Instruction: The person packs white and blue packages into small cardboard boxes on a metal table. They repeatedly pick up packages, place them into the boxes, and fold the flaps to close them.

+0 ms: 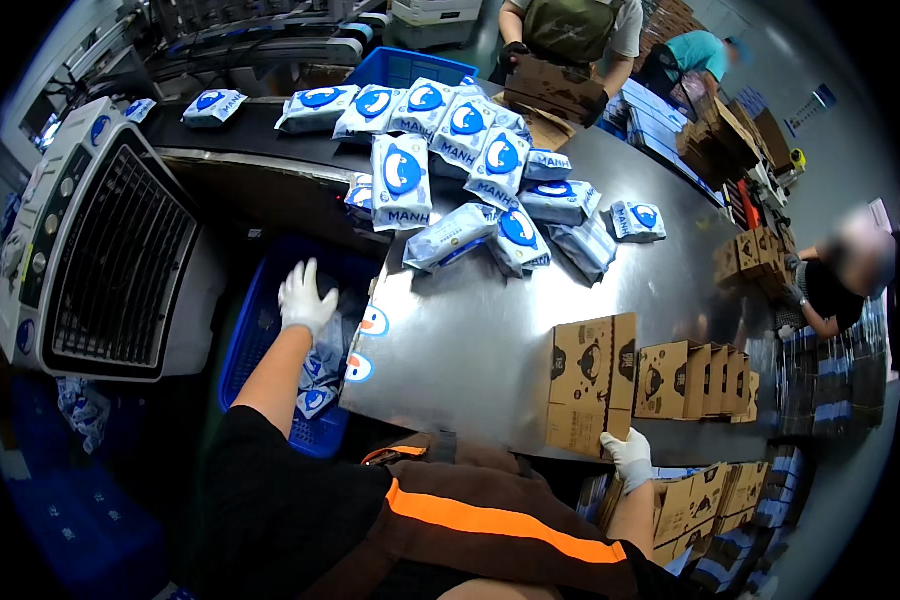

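Note:
My left hand [308, 297], in a white glove, is stretched out above a blue plastic basket [232, 345] beside the table; its fingers are spread and hold nothing. Several white and blue soft packs [316, 402] lie in that basket. At the table's near edge, my gloved right hand [630, 458] grips the lower corner of a brown cardboard box [578, 385] standing on the metal top. Its fingers are partly hidden by the box. A heap of white and blue packs [402, 175] lies across the far side of the table.
A black conveyor belt [260, 128] with packs joins the metal table [450, 350]. An air cooler [110, 260] stands left. More cardboard boxes [670, 380] stand right of mine, with cartons [692, 500] below. Co-workers [570, 40] handle boxes at the far side and right.

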`<state>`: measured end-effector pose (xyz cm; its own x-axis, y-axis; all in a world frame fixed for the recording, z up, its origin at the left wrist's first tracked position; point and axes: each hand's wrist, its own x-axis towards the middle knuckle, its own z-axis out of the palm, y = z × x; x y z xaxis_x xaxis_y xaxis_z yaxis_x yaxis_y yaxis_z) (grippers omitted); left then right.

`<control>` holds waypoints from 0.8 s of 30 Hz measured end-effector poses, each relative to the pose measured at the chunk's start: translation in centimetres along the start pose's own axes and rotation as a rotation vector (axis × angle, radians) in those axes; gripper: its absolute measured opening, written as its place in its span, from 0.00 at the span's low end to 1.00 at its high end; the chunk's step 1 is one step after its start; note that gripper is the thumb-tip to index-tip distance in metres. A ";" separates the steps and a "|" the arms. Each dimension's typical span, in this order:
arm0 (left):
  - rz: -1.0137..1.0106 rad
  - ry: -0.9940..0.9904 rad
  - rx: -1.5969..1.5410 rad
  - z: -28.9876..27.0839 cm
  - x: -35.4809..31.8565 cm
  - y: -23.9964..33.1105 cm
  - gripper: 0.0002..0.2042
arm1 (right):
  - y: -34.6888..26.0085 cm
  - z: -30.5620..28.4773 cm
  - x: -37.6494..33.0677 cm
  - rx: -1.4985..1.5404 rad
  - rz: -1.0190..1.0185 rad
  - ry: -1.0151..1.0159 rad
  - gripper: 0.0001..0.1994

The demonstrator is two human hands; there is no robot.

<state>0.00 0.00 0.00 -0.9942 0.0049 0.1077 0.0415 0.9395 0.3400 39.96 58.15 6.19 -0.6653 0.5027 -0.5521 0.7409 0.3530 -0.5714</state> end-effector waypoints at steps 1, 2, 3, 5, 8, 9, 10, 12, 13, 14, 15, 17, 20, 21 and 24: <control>-0.004 -0.026 -0.026 1.5 -1.0 0.9 0.49 | -1.3 -1.5 -1.9 0.163 0.024 0.010 0.23; 0.011 -0.031 -0.157 -0.1 -0.3 6.3 0.51 | -1.8 -3.2 -3.7 0.328 0.057 0.043 0.22; 0.045 -0.011 -0.175 -4.9 4.4 6.0 0.53 | -3.8 2.1 -3.0 0.497 0.045 0.068 0.21; 0.030 -0.072 -0.277 -1.7 8.5 11.8 0.55 | -5.6 -0.7 -3.1 0.635 -0.023 0.284 0.20; 0.019 -0.135 -0.307 -2.7 16.8 15.2 0.59 | -12.0 0.9 3.4 0.694 -0.154 0.483 0.26; 0.043 -0.173 -0.333 -1.9 17.5 16.7 0.59 | -12.8 0.0 5.9 0.626 -0.351 0.664 0.26; 0.077 -0.194 -0.407 0.0 18.3 16.9 0.58 | -16.1 -1.2 7.4 0.671 -0.275 0.692 0.27; 0.189 -0.143 -0.363 0.9 19.2 20.3 0.54 | -20.0 -4.4 12.0 0.890 -0.188 0.751 0.27; 0.286 -0.108 -0.360 -0.2 19.7 22.5 0.50 | -19.2 -6.5 15.5 0.930 -0.185 0.762 0.27; 0.375 -0.096 -0.302 -0.2 21.1 24.1 0.49 | -19.4 -7.5 19.4 1.060 -0.194 0.732 0.26; 0.459 -0.081 -0.241 0.1 22.6 25.8 0.48 | -19.7 -8.8 23.4 1.164 -0.198 0.710 0.25; 0.571 -0.064 -0.227 1.3 26.8 29.0 0.45 | -17.8 -10.6 32.9 1.297 -0.236 0.719 0.24; 0.495 -0.051 -0.051 2.2 34.2 33.4 0.45 | -16.3 -13.1 45.1 1.422 -0.204 0.774 0.29; 0.406 -0.093 0.025 2.7 36.2 34.2 0.47 | -17.0 -13.3 47.6 1.458 -0.185 0.784 0.32; 0.306 -0.149 0.171 3.8 41.4 35.6 0.50 | -16.9 -15.4 55.3 1.353 -0.220 0.700 0.31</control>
<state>-40.06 34.94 13.00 -0.9425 0.3321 0.0389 0.3341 0.9304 0.1508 -7.95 92.16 -5.29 -0.2845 0.9329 -0.2206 -0.2562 -0.2957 -0.9203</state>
